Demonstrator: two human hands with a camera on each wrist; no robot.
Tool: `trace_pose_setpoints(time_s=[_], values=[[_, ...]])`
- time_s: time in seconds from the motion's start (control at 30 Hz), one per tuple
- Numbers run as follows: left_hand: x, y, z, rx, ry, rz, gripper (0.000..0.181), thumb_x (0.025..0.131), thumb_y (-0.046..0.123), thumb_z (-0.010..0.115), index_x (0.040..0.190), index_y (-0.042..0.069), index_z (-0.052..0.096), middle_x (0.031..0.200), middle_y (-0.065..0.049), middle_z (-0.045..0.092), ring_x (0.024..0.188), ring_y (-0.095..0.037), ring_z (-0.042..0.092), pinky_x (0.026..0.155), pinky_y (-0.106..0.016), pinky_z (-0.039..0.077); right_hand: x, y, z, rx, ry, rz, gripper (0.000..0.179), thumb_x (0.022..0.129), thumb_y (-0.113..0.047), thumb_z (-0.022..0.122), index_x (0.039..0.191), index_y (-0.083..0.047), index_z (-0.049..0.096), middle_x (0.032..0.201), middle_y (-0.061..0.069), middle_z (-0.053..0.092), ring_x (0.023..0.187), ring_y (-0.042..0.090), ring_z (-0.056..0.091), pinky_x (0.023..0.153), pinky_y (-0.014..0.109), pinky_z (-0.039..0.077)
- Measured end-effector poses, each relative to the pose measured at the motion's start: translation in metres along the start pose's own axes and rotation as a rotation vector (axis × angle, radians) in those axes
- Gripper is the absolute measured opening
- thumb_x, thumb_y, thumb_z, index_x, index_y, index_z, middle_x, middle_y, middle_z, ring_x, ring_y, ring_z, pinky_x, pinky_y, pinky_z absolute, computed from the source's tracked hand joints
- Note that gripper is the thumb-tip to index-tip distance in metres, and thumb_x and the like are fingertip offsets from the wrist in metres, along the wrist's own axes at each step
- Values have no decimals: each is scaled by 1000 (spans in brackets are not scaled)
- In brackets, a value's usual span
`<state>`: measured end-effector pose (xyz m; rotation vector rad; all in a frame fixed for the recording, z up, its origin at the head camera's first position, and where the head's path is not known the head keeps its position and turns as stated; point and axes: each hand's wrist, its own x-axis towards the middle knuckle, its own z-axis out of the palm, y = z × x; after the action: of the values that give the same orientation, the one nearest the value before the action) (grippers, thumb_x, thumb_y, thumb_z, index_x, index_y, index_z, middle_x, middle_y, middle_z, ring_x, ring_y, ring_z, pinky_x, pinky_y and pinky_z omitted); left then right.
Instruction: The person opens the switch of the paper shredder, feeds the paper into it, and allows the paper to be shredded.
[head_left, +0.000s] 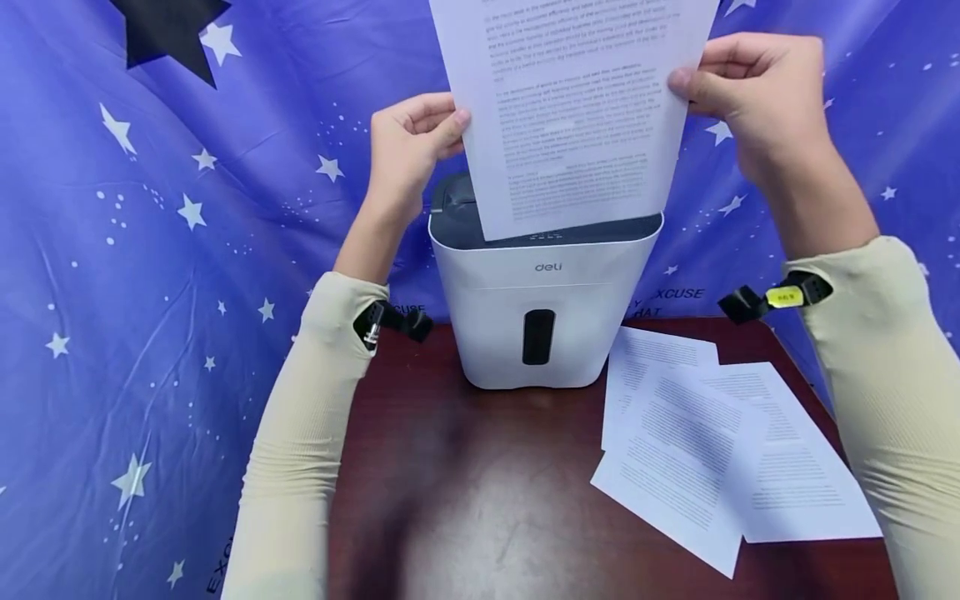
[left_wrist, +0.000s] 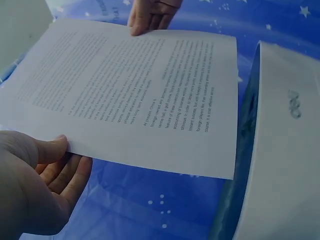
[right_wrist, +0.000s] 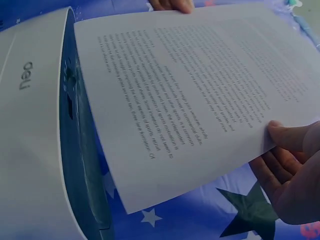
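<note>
Between my two hands a printed sheet of paper (head_left: 573,125) is held up over a white paper shredder (head_left: 517,312) with a dark top. My left hand (head_left: 412,154) pinches the sheet's left edge between thumb and fingers. On the opposite edge, a little higher, my right hand (head_left: 772,104) pinches it the same way. The sheet's lower edge overlaps the shredder's dark top in the head view. In the left wrist view the sheet (left_wrist: 125,95) tilts, its end close to the shredder (left_wrist: 285,145). The right wrist view shows a gap between the sheet (right_wrist: 185,100) and the shredder's top.
Several printed sheets (head_left: 682,442) lie overlapping on the dark wooden table (head_left: 480,492), right of the shredder. A blue star-patterned cloth (head_left: 150,275) hangs behind and to the left. Black straps with small devices (head_left: 390,321) sit on both sleeves.
</note>
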<state>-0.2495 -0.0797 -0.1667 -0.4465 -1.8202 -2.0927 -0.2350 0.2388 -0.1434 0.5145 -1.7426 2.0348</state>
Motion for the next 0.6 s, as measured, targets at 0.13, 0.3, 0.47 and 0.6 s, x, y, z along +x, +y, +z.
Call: trace_pose_setpoints(time_s=[0.13, 0.3, 0.47, 0.6], values=[[13, 4, 4, 22, 24, -7, 19, 91, -2, 73, 109, -7, 74, 86, -7, 77, 77, -13, 72, 81, -28, 62, 13, 4, 2, -23, 34, 1, 26, 76, 3, 86, 100, 6, 78, 87, 5, 79, 81, 15, 76, 72, 18, 61], [28, 3, 8, 69, 40, 12, 19, 92, -1, 72, 110, -6, 74, 91, -10, 78, 80, -12, 71, 83, -27, 62, 25, 15, 4, -17, 67, 12, 18, 78, 7, 83, 95, 4, 79, 82, 4, 78, 77, 14, 75, 70, 18, 61], [39, -5, 9, 80, 51, 30, 18, 92, -1, 72, 109, -7, 74, 91, -10, 78, 80, -11, 71, 82, -25, 61, 33, 29, 5, -10, 92, 21, 15, 78, 8, 82, 92, 3, 79, 79, 4, 78, 76, 15, 75, 70, 17, 60], [45, -13, 7, 89, 59, 28, 19, 92, -1, 73, 109, -7, 74, 89, -8, 78, 79, -10, 70, 81, -25, 61, 37, 41, 6, -14, 94, 31, 12, 80, 11, 80, 89, 2, 79, 77, 3, 77, 75, 14, 74, 69, 16, 60]])
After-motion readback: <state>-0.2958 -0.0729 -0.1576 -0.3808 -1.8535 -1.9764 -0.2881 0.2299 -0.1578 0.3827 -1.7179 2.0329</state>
